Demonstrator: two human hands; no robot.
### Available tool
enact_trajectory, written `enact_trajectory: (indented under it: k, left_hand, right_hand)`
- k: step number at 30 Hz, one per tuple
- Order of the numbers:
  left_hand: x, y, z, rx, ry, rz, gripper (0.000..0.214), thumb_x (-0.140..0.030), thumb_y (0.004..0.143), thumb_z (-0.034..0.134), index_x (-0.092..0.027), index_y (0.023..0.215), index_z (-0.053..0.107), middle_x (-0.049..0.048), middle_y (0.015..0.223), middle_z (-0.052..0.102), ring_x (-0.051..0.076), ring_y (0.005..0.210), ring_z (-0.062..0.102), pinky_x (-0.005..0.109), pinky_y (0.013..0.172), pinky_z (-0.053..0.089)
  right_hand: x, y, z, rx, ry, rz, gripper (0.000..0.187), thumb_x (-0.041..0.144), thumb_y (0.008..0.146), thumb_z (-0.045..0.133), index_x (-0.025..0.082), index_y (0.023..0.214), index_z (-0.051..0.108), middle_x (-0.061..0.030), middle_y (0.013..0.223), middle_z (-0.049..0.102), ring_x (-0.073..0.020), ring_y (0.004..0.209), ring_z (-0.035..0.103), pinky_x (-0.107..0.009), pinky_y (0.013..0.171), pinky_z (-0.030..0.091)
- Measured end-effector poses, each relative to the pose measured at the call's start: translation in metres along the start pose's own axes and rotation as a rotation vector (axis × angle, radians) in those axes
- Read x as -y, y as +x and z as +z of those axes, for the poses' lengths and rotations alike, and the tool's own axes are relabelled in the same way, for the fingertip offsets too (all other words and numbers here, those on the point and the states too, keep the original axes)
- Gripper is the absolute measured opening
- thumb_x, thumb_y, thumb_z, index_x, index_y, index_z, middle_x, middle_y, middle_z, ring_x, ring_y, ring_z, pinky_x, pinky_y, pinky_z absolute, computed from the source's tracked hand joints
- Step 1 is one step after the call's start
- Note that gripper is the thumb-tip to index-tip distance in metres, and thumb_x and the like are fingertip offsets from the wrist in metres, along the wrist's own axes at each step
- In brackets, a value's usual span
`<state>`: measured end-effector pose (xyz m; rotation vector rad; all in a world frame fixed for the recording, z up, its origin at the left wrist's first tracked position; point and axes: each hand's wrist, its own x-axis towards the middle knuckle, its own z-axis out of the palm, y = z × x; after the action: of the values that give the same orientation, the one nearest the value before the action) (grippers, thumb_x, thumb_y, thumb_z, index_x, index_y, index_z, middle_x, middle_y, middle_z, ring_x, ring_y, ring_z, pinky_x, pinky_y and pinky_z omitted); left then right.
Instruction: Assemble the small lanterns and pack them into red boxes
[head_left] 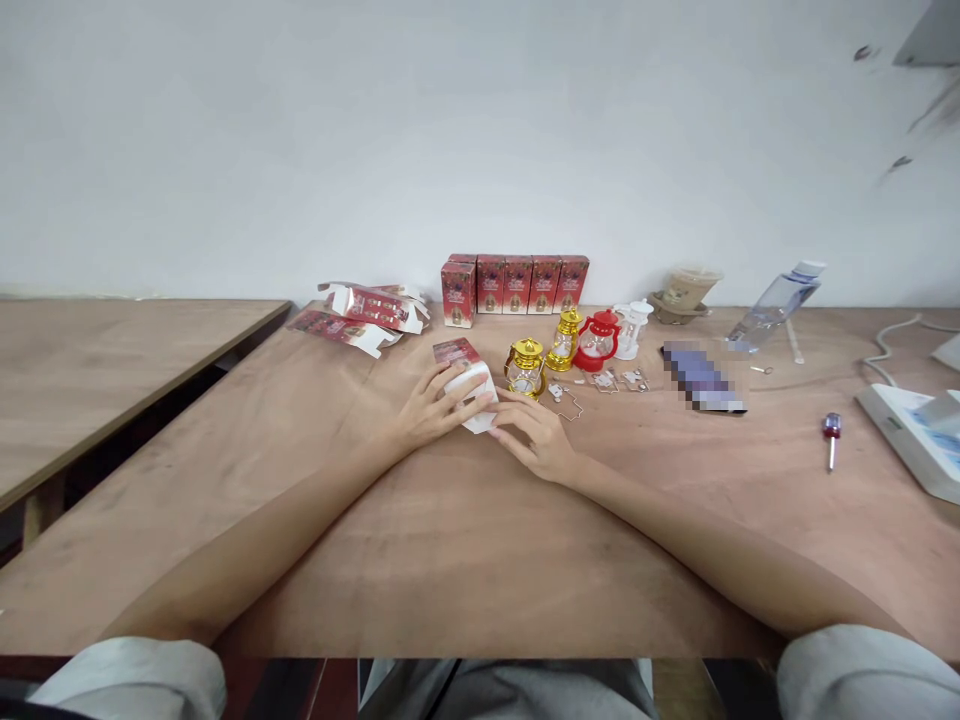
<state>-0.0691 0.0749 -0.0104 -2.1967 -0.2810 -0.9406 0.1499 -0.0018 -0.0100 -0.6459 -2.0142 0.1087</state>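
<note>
Between my hands is a small red and white cardboard box (469,378), tilted on the table with its white end toward me. My left hand (439,405) grips the box from the left, fingers lying across its white flaps. From the right, my right hand (531,432) pinches the box's near right edge with its fingertips. Just beyond the right hand stands a gold lantern (526,368). Behind it are a second gold lantern (565,340), a red lantern (598,342) and a white lantern (631,330). Thin wire handles with small parts (564,400) lie in front of the lanterns.
Several closed red boxes (517,285) stand against the wall. Flattened boxes (360,315) lie at the back left. To the right are a phone (703,378), a cup (686,290), a tilted water bottle (778,305), a screwdriver (832,432) and a white power strip (911,430).
</note>
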Motion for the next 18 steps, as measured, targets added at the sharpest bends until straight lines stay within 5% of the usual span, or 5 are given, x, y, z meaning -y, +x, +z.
enact_trajectory:
  k: [7,12,18]
  left_hand:
    - [-0.004,0.010,-0.002,0.013,0.155,0.038,0.047,-0.025,0.090,0.057,-0.029,0.135,0.046,0.0030,0.125,0.064,0.019,0.112,0.059,0.037,0.105,0.045]
    - [-0.005,0.015,-0.007,0.031,0.166,0.067,0.045,-0.021,0.092,0.052,-0.023,0.137,0.044,0.0108,0.130,0.060,0.018,0.109,0.062,0.034,0.099,0.049]
    - [-0.008,0.012,-0.004,0.043,0.108,-0.079,0.060,-0.022,0.092,0.051,-0.010,0.145,0.025,0.0247,0.137,0.049,0.026,0.117,0.059,0.035,0.091,0.052]
  right_hand:
    - [-0.001,0.006,-0.002,-0.030,0.129,0.284,0.012,0.032,0.092,0.051,0.024,0.088,0.059,-0.0069,0.100,0.059,-0.0200,0.104,0.058,-0.039,0.095,0.046]
    - [-0.002,0.005,0.004,-0.023,0.257,0.526,0.020,0.041,0.088,0.055,0.023,0.083,0.062,-0.0065,0.108,0.046,-0.0198,0.110,0.051,-0.038,0.097,0.043]
    - [0.000,0.002,0.012,-0.069,0.439,0.674,0.028,0.046,0.079,0.063,0.021,0.068,0.058,-0.0046,0.099,0.047,-0.0192,0.104,0.052,-0.034,0.090,0.045]
